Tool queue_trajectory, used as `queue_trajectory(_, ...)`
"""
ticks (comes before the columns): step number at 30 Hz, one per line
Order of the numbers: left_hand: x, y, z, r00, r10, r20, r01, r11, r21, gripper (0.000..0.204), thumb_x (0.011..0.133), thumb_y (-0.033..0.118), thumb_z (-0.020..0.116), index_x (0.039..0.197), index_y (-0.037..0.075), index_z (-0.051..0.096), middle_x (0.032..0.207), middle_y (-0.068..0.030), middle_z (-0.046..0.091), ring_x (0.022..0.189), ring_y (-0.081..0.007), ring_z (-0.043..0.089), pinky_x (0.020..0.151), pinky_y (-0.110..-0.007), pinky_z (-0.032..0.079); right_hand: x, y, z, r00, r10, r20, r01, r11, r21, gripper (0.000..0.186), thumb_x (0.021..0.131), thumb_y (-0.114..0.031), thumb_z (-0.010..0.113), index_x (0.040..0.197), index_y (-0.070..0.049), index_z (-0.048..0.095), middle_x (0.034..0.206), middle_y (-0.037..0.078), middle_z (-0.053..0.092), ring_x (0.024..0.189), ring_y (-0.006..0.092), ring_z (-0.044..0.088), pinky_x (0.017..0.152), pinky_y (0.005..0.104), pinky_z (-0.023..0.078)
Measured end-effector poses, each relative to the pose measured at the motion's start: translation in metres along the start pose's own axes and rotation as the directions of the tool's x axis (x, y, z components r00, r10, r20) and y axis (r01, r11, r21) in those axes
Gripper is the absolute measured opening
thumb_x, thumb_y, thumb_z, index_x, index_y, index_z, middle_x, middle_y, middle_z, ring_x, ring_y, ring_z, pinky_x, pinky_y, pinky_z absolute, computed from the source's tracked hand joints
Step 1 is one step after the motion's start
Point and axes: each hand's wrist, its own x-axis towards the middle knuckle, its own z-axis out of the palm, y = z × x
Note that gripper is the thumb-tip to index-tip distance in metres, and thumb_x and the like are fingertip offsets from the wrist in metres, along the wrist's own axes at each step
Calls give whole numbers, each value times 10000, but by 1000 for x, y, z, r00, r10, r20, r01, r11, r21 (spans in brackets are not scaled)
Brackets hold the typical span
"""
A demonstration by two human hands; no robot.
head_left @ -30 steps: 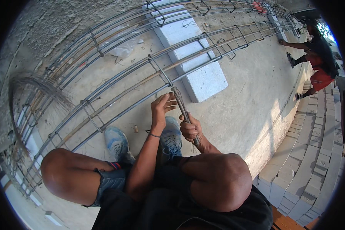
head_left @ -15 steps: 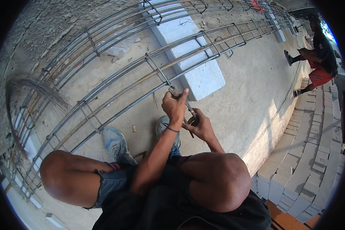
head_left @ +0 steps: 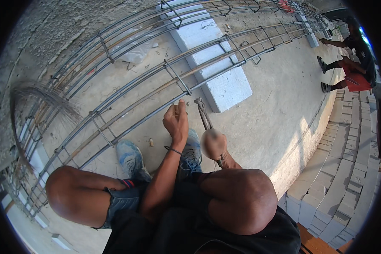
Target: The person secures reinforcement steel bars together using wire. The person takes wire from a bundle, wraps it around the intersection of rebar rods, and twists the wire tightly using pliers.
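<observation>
My right hand (head_left: 213,144) is wrapped around the handles of metal pincers (head_left: 205,115), whose head points up toward the rebar. The hand itself is partly blurred. To its left, my left hand (head_left: 176,122) is closed with the fingers curled and one digit pointing up; what it pinches, if anything, does not show. That hand is just below the near bar of a rebar cage (head_left: 144,119), close to a square stirrup (head_left: 178,78). The pincers' head stands apart from the cage, right of that stirrup's corner.
A white block (head_left: 228,91) lies under the cages. A second rebar cage (head_left: 106,47) runs behind. A bundle of thin tie wire (head_left: 51,99) hangs at left. A clear plastic bag (head_left: 135,51) lies on the concrete. Grey blocks (head_left: 326,173) are stacked at right; a person (head_left: 355,59) sits beyond.
My hands have separated. The right hand drew the pincers away from the bar and turned them upward; the left moved slightly left and down. The person at right has stretched out an arm.
</observation>
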Motion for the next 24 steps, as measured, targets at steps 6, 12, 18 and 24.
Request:
queue_trajectory(6, -3, -17, 12, 771, -327, 546, 537, 795, -283, 556, 844, 483, 599, 1084, -19, 600, 859, -73, 624, 776, -156, 611, 681, -257, 484, -3, 1, 39, 841, -386, -378, 2, 703, -711, 427, 711, -54, 424, 1115, 71, 486, 785, 131, 539, 571, 219, 557, 556, 366, 526)
queue_trajectory(12, -23, -23, 28, 725, -182, 665, 428, 875, -227, 314, 867, 286, 645, 993, -1, 629, 799, -48, 638, 722, -121, 614, 636, -245, 481, -23, 14, 21, 637, -709, -303, -364, 69, -929, 348, 949, -164, 435, 1266, -20, 433, 1026, 132, 601, 905, 199, 615, 799, 313, 499)
queue_trajectory(18, -15, -34, 30, 893, -54, 447, 89, 994, -57, 236, 883, 220, 612, 843, -10, 649, 667, -88, 637, 590, -169, 638, 507, -292, 478, -27, 7, 16, 460, -863, -209, -388, 16, -921, 245, 925, -179, 554, 1094, -2, 532, 822, 27, 591, 692, 94, 539, 614, 236, 441)
queue_trajectory(24, -19, -23, 33, 916, 100, 388, -140, 987, 76, 280, 902, 226, 582, 852, -43, 643, 657, -123, 625, 580, -170, 640, 502, -286, 473, -44, -14, 45, 333, -943, 17, -719, -266, -643, 226, 894, -168, 587, 1059, -14, 607, 803, 81, 614, 743, 194, 575, 694, 331, 447)
